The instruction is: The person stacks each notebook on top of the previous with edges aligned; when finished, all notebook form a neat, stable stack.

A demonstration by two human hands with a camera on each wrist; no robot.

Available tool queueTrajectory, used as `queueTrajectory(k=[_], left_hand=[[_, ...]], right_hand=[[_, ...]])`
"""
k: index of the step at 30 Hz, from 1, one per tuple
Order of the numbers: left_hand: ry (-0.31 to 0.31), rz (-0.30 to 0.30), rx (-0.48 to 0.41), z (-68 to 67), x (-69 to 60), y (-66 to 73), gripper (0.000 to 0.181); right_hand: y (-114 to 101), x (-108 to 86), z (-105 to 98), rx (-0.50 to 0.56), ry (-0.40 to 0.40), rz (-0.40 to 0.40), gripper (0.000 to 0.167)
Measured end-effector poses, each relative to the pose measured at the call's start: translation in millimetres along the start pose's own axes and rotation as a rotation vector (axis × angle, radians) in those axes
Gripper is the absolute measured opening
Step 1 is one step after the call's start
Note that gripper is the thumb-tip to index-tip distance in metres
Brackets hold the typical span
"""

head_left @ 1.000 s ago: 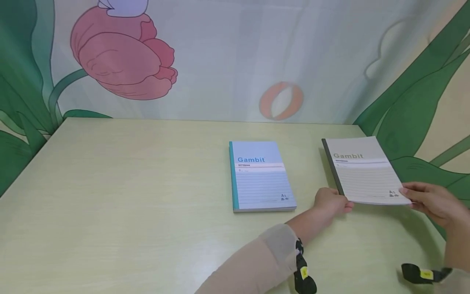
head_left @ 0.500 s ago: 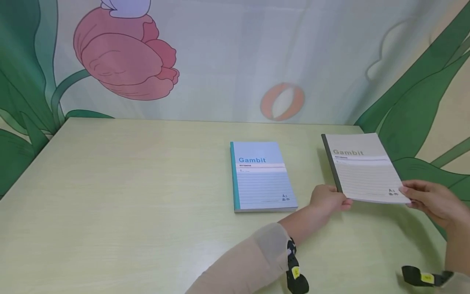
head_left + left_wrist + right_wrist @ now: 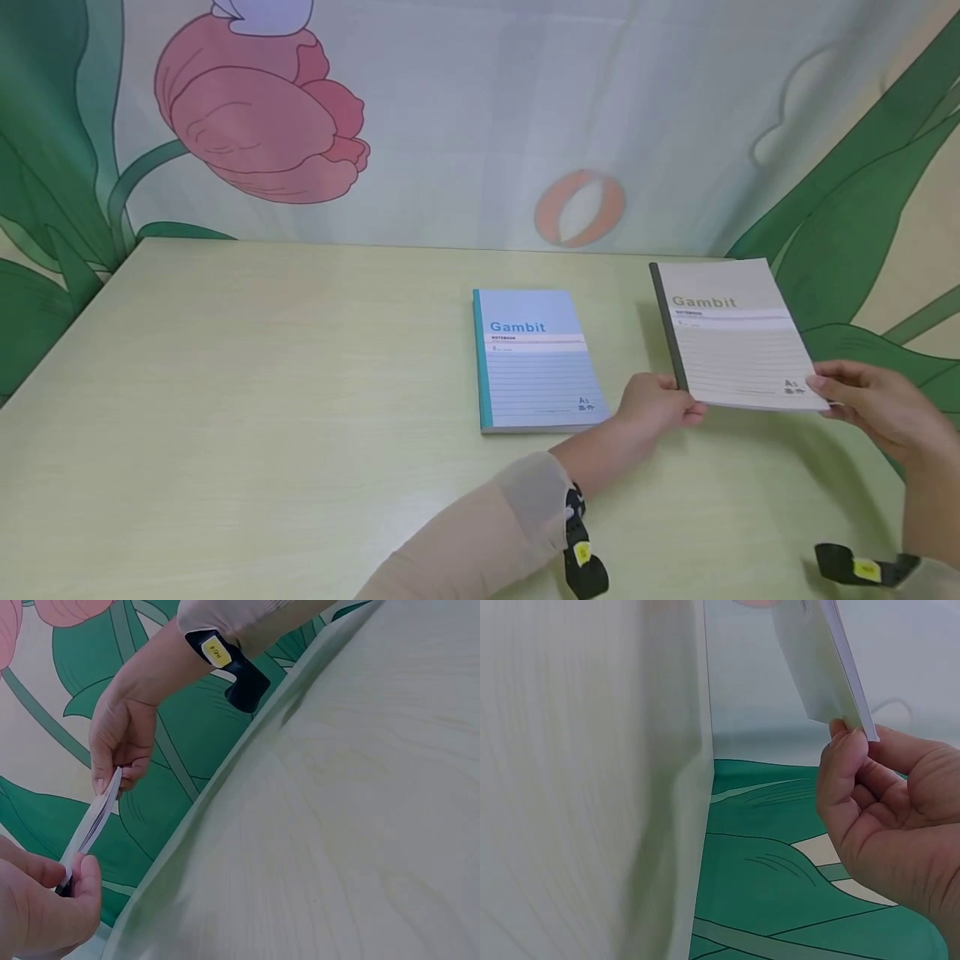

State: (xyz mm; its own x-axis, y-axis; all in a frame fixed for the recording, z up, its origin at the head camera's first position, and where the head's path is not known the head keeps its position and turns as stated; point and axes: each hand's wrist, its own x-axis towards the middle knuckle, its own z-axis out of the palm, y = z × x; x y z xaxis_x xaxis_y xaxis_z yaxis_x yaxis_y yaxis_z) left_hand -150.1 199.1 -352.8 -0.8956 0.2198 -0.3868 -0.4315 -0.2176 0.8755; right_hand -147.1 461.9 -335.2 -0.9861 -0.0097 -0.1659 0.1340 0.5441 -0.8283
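Observation:
A grey notebook (image 3: 738, 342) with a dark spine and "Gambit" on its cover is held up above the table's right side. My left hand (image 3: 654, 410) pinches its near left corner by the spine. With thumb and fingers my right hand (image 3: 885, 410) pinches the near right corner. In the left wrist view the notebook (image 3: 96, 814) shows edge-on between both hands. The right wrist view shows the underside of the notebook (image 3: 817, 664), lifted off the tabletop. A blue notebook (image 3: 536, 367) with a teal spine lies flat, left of the grey one.
The pale wooden table (image 3: 262, 400) extends far to the left. Behind it hangs a light curtain (image 3: 450, 125) with a printed pink flower (image 3: 255, 117). Green leaf prints (image 3: 847, 217) border the table's right edge.
Both hands have carried the grey notebook slightly up and to the left, and its far edge has risen. The blue notebook has stayed in place on the table.

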Motion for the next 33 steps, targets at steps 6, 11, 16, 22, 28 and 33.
queueTrajectory(k=[6,11,16,22,28,33], left_hand=[[-0.018,0.006,0.031,-6.3,-0.6,1.7,0.021],[-0.047,0.018,0.067,-12.5,-1.1,1.4,0.015],[-0.119,0.034,0.112,-22.8,0.4,2.5,0.008],[-0.225,0.069,0.231,-39.8,2.3,10.3,0.009],[-0.24,0.077,0.268,-48.6,-2.9,16.3,0.013],[-0.236,0.076,0.292,-53.4,-7.1,19.1,0.01]], right_hand=[[60.4,29.6,-18.5,0.03,0.03,0.018,0.027],[98.2,47.9,-29.2,0.091,0.044,-0.011,0.026],[70.0,35.0,-18.2,0.141,-0.005,-0.039,0.022],[24.8,16.3,1.7,0.144,-0.031,-0.077,0.028],[-11.1,1.4,20.9,0.008,0.007,-0.059,0.022],[-17.6,-0.7,27.6,-0.006,0.024,-0.054,0.026]])
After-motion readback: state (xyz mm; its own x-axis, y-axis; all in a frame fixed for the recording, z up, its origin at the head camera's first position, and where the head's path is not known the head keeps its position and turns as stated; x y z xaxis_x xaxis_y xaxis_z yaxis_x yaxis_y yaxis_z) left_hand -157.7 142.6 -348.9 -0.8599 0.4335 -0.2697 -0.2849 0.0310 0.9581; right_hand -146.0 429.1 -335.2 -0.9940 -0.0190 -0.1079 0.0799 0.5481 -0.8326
